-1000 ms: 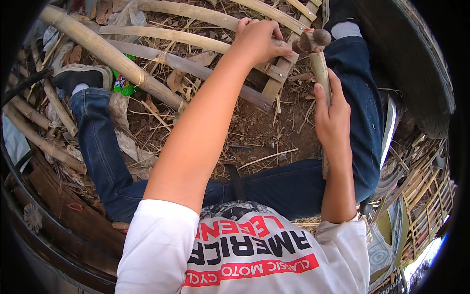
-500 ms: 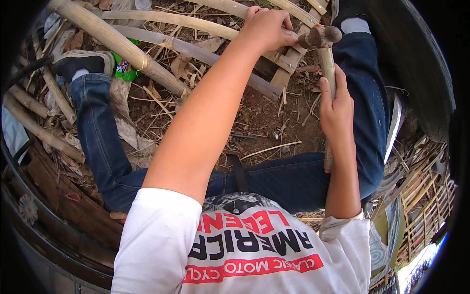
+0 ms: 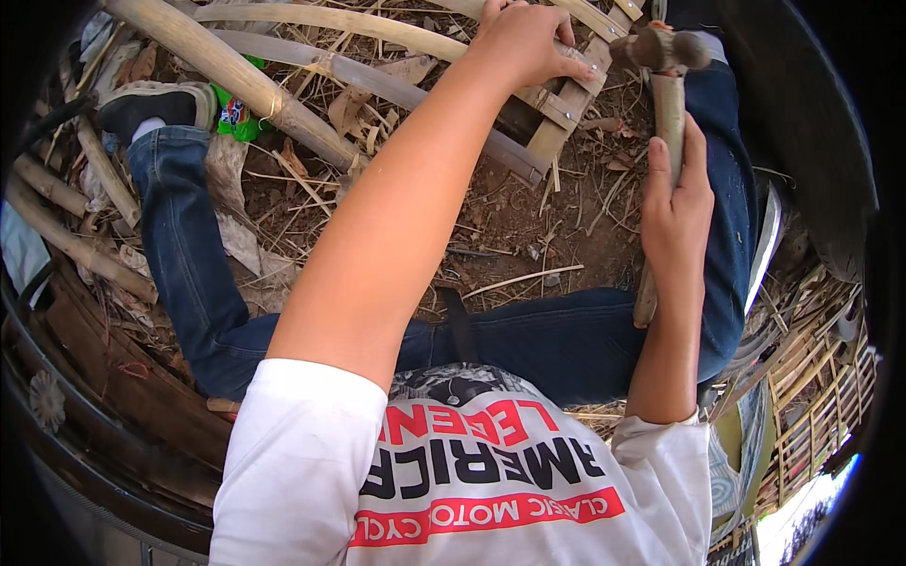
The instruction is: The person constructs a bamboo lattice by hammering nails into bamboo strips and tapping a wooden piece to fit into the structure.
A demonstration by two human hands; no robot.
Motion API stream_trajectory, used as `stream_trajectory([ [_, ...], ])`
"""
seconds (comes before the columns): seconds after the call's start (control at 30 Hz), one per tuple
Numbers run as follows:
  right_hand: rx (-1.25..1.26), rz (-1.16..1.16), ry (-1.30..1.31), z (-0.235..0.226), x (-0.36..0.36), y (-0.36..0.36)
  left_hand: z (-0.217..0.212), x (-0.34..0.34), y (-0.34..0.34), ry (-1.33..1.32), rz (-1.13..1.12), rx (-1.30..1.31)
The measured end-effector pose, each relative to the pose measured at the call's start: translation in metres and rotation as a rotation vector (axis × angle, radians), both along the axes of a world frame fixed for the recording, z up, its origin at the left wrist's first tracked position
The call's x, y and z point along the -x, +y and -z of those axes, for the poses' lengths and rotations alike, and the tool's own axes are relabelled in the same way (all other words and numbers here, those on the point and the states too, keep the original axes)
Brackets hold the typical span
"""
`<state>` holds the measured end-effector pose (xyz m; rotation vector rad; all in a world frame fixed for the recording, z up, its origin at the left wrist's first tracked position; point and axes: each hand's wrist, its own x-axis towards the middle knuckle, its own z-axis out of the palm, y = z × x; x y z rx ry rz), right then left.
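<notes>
My right hand (image 3: 678, 193) is wrapped round the wooden handle of a hammer (image 3: 668, 118). Its dark, rounded metal head is up beside the crosspiece, apart from it. At the top middle, my left hand (image 3: 524, 47) grips a split bamboo strip, its thumb pressed near the end; the fingertips are partly cut off by the picture's edge. That end lies over a flat wooden crosspiece (image 3: 549, 143), where small shiny nail heads show. More bamboo strips (image 3: 377, 85) run leftward from the crosspiece, side by side with gaps between them.
A thick bamboo pole (image 3: 226, 75) slants across the upper left, near a green wrapper (image 3: 236, 115). My jeans-clad legs (image 3: 193, 236) frame the littered soil (image 3: 510, 222). Beside my right leg lies a curved blade (image 3: 766, 245), with a dark tyre-like thing (image 3: 802, 123) beyond it.
The hammer and my right hand have moved to the right, so the hammer head is farther from my left thumb. My left hand keeps its place on the strip.
</notes>
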<state>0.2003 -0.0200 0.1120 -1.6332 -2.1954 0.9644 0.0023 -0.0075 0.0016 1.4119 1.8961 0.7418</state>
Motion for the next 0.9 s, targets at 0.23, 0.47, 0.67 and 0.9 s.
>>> stream_trajectory([
  [0.23,-0.012,0.016,-0.004,-0.010,-0.002,0.004,-0.004,-0.001,0.006,-0.002,0.012,-0.055],
  [0.47,-0.015,0.038,-0.012,-0.010,-0.012,0.014,0.008,0.002,0.005,0.206,0.075,-0.155],
  [0.67,-0.019,0.282,0.222,-0.064,-0.031,0.026,-0.026,0.048,0.010,-0.541,0.211,-0.130],
  [0.9,0.091,0.349,0.348,-0.070,-0.039,0.026,-0.050,0.008,-0.029,0.261,0.096,-0.100],
])
